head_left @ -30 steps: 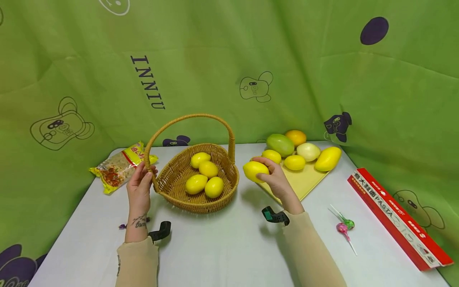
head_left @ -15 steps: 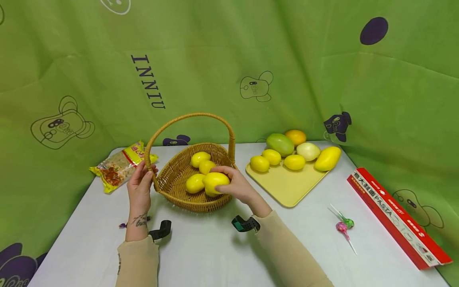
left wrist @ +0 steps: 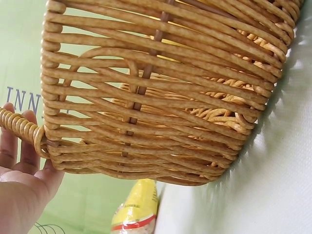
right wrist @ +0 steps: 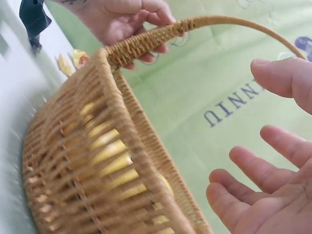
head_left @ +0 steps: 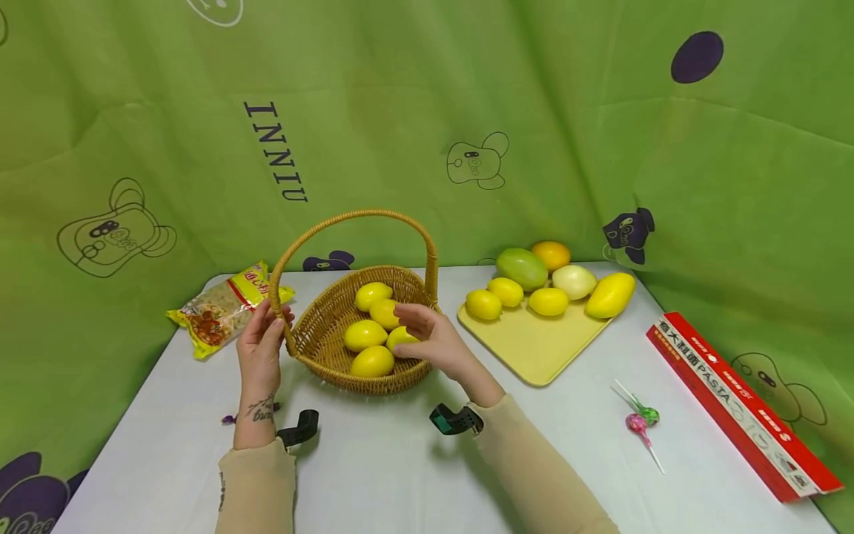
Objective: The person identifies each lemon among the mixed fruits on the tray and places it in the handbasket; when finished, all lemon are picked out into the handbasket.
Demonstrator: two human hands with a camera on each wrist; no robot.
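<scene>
A wicker basket (head_left: 383, 386) with a tall arched handle (head_left: 353, 215) stands on the table and has several lemons in it. At its left side my left hand (head_left: 260, 356) holds the handle's lower end, thumb on the near side and fingers behind. The left wrist view shows this hand (left wrist: 27, 190) at the joint of handle and rim. Over the basket's right part is my right hand (head_left: 443, 345), fingers spread and holding nothing; it partly hides one lemon (head_left: 402, 338). The frontmost lemon (head_left: 372, 362) lies against the near inner wall.
A yellow tray (head_left: 534, 348) at the right bears lemons, a green mango (head_left: 520, 269), a yellow mango (head_left: 610, 295) and other round fruit. Right of it are two lollipops (head_left: 640, 423) and a long red pasta box (head_left: 740, 408). A food packet (head_left: 223, 308) lies behind my left hand.
My right hand has carried a lemon left from beside the tray into the basket and let go of it. The lemon now lies at the front. My left hand has stayed on the handle.
</scene>
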